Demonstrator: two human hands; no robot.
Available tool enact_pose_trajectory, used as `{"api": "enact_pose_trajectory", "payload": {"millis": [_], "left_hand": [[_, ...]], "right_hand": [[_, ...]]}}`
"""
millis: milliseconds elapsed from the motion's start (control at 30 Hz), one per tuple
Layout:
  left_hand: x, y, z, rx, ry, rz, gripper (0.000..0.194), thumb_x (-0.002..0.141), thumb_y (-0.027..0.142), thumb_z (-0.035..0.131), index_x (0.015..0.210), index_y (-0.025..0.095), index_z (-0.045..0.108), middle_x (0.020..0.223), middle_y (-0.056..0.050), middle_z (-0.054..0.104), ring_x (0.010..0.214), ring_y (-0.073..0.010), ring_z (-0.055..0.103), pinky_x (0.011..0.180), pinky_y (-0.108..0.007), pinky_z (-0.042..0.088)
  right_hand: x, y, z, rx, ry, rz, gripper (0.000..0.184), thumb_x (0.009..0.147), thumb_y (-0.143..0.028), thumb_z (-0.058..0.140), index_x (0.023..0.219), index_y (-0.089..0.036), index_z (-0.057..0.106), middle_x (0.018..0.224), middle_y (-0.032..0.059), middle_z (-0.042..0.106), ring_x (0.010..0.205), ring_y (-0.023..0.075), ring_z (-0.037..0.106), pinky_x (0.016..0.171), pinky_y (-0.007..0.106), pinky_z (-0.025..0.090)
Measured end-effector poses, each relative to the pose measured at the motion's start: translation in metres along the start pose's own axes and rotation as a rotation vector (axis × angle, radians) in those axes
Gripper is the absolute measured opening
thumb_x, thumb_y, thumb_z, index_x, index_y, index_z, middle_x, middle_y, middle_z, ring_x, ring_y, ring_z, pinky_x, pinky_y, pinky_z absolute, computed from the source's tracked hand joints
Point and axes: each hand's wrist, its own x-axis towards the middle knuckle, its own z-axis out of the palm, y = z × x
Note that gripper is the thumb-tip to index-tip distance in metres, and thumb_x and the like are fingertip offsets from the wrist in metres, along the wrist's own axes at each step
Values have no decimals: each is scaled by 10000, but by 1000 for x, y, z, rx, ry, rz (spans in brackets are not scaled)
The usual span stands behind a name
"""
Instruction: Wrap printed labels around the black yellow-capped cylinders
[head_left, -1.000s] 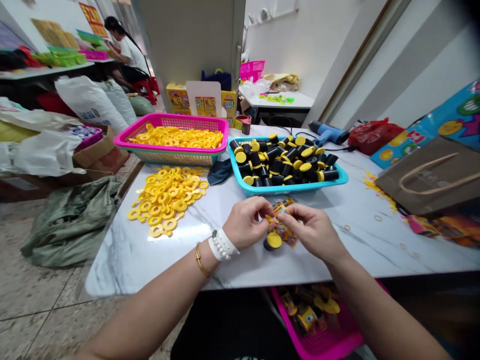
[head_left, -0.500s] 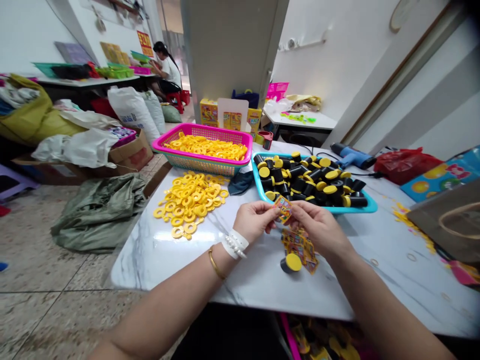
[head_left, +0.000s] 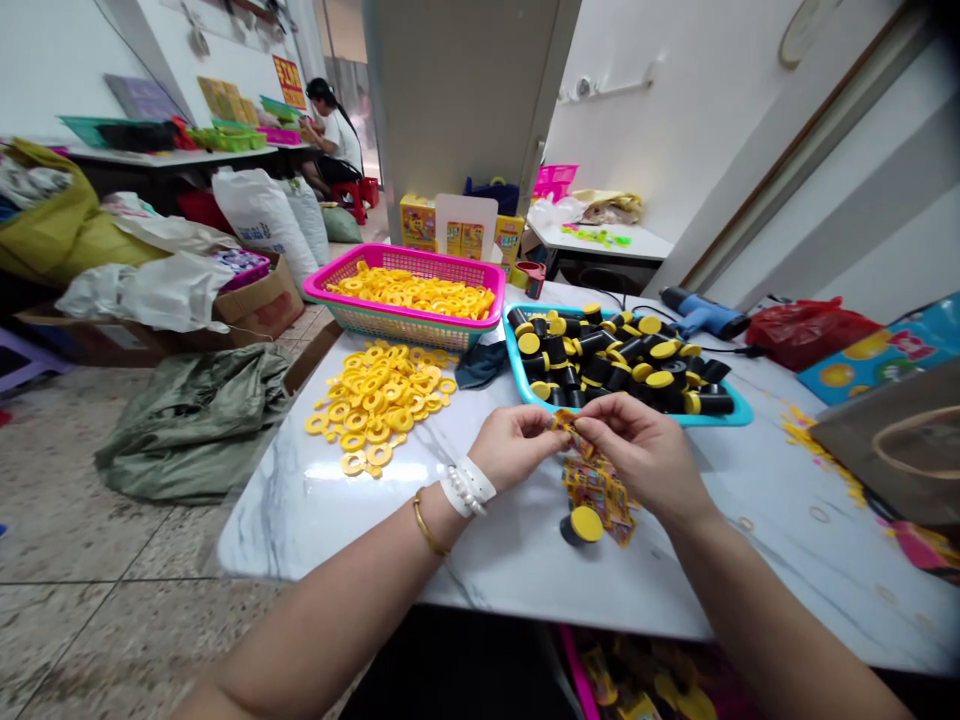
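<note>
Between the fingertips of my left hand (head_left: 517, 445) and my right hand (head_left: 637, 450) is a small printed sticker (head_left: 571, 428), orange and yellow. Both hands are closed in a pinch on it, and fingers cover part of it. Below them, a heap of similar printed stickers (head_left: 600, 495) lies on the white marbled table (head_left: 480, 560). Touching or very near that heap stands a short black cylinder with a yellow cap (head_left: 585, 525). Beyond my hands sits a blue basket (head_left: 742, 408) full of such capped black cylinders (head_left: 600, 365).
Yellow rings (head_left: 382, 400) are piled at the left, before a pink basket (head_left: 322, 290) holding more. A blue heat gun (head_left: 705, 312), red bag (head_left: 810, 325) and brown paper bag (head_left: 900, 440) lie right. Under the table edge is another pink basket (head_left: 579, 672). A person (head_left: 337, 140) sits far back.
My view has swung left. The hands have lifted a sticker from the heap, held it up face-on, and now tilt it with the fingers closer over it.
</note>
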Motion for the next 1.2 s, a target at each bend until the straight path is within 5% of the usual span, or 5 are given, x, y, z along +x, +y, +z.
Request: {"api": "enact_pose_trajectory", "payload": {"millis": [167, 300, 367, 700, 1200], "left_hand": [[-2, 8, -4, 349, -43, 13, 137, 729, 243, 716, 670, 138, 653, 650, -4, 622, 613, -106, 523, 581, -219, 403], [-8, 14, 5, 346, 368, 205, 211, 804, 313, 675, 671, 161, 613, 627, 15, 584, 581, -96, 496, 551, -211, 390], [-12, 14, 11, 305, 469, 260, 284, 846, 365, 642, 647, 167, 596, 586, 19, 558, 539, -94, 478, 522, -217, 384], [-20, 5, 22, 383, 473, 405, 140, 831, 285, 716, 855, 165, 784, 801, -52, 727, 676, -130, 609, 644, -245, 492], [-14, 7, 17, 252, 431, 264, 135, 728, 289, 788, 784, 166, 792, 755, -46, 709, 650, -124, 585, 616, -246, 485]], "right_hand": [[0, 1, -4, -151, -221, 4, 244, 852, -420, 699, 781, -187, 689, 669, 5, 667, 586, 132, 568, 526, 240, 433], [1, 0, 3, -266, 164, -149, 297, 896, -415, 652, 702, -190, 650, 571, -24, 587, 521, 113, 506, 491, 234, 389], [1, 1, 9, -233, 287, -162, 332, 919, -426, 624, 685, -191, 647, 534, -28, 576, 494, 113, 515, 483, 232, 401], [-9, 10, 24, -128, 326, -198, 312, 920, -416, 643, 710, -192, 695, 543, -27, 622, 497, 110, 562, 484, 213, 434], [-16, 21, 25, -158, 344, -325, 243, 934, -337, 644, 740, -203, 701, 613, -22, 642, 545, 118, 561, 525, 238, 437]]}}
